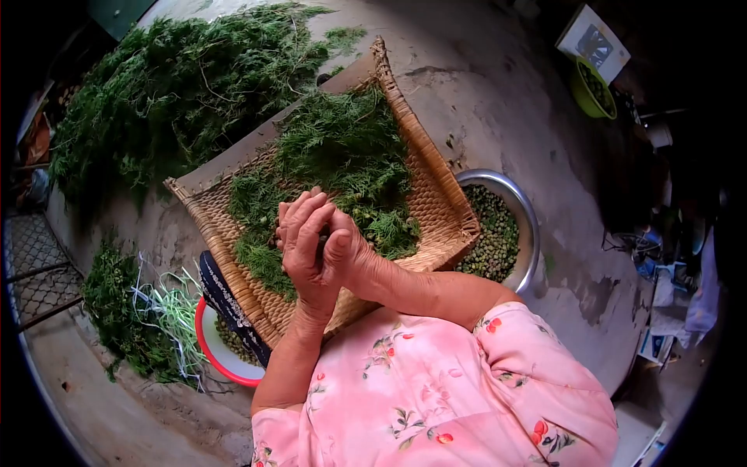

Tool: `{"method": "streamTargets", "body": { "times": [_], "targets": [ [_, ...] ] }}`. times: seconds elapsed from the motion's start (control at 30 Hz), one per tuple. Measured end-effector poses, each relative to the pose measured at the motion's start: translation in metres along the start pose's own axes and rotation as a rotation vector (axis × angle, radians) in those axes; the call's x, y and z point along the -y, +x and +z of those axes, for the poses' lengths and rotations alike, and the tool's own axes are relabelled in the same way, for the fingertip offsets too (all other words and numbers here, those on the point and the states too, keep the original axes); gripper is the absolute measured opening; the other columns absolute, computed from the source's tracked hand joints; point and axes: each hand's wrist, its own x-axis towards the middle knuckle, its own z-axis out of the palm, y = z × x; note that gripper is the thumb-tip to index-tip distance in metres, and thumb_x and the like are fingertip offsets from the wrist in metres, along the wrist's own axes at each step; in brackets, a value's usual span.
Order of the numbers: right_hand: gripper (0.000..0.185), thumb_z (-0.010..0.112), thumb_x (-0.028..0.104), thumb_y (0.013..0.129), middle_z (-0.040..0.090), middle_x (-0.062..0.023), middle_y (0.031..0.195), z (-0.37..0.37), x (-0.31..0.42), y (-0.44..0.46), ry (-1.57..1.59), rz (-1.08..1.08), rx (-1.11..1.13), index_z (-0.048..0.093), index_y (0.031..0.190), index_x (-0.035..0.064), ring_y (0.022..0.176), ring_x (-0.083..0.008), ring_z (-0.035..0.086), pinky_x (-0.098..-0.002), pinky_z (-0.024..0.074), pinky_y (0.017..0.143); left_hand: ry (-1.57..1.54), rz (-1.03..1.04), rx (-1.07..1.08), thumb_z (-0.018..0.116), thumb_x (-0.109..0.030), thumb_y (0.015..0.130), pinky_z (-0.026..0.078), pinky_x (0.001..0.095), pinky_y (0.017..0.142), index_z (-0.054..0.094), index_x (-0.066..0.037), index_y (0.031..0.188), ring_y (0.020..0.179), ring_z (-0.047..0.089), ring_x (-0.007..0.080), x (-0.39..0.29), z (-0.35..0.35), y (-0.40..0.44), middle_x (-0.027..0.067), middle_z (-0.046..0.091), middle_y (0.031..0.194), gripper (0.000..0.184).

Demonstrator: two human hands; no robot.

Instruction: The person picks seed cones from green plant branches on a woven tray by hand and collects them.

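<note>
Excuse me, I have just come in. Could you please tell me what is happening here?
A person in a pink floral shirt holds the left hand and right hand together over a woven basket of green sprigs. What is between the palms is hidden. A steel bowl at the right and a red-rimmed basin at the left hold small green bits. A big pile of branches lies beyond the basket.

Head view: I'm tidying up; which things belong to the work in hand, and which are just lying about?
Likely in the work: left hand, right hand, woven basket, green sprigs, metal bowl, red-rimmed bowl.

Likely just lying about: white panel, pale strips.
</note>
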Motion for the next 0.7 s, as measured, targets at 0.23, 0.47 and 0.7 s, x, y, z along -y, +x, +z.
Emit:
{"method": "streamTargets", "body": {
  "times": [0.23, 0.47, 0.7],
  "targets": [
    [0.027, 0.049, 0.029, 0.090, 0.057, -0.0041, 0.089, -0.008, 0.020, -0.010, 0.263, 0.125, 0.147, 0.054, 0.094, 0.0034, 0.083, -0.0134, 0.055, -0.0269, 0.0468, 0.072, 0.029, 0.151, 0.056, 0.057, -0.031, 0.086, 0.028, 0.0493, 0.104, 0.055, -0.001, 0.112, 0.113, 0.051, 0.0327, 0.002, 0.004, -0.007, 0.0146, 0.059, 0.112, 0.040],
    [0.024, 0.056, 0.029, 0.087, 0.060, -0.0040, 0.083, -0.014, -0.004, -0.006, 0.736, 0.584, -0.110, 0.058, 0.087, 0.0055, 0.075, -0.0136, 0.058, -0.0272, 0.0493, 0.061, 0.035, 0.260, 0.048, 0.050, -0.026, 0.091, 0.036, 0.0471, 0.098, 0.053, 0.002, 0.111, 0.107, 0.054, 0.0331, -0.005, 0.001, -0.008, 0.0150, 0.060, 0.107, 0.034],
    [0.039, 0.053, 0.043, 0.088, 0.060, -0.0088, 0.072, -0.043, 0.071, -0.013, 0.708, 0.614, 0.017, 0.060, 0.082, 0.0054, 0.055, -0.0166, 0.056, -0.0241, 0.0389, 0.037, 0.049, -0.088, -0.314, 0.043, -0.028, 0.096, 0.038, 0.0344, 0.095, 0.046, 0.001, 0.122, 0.106, 0.053, 0.0206, 0.013, -0.028, -0.004, 0.0122, 0.057, 0.112, 0.039]
  ]
}}
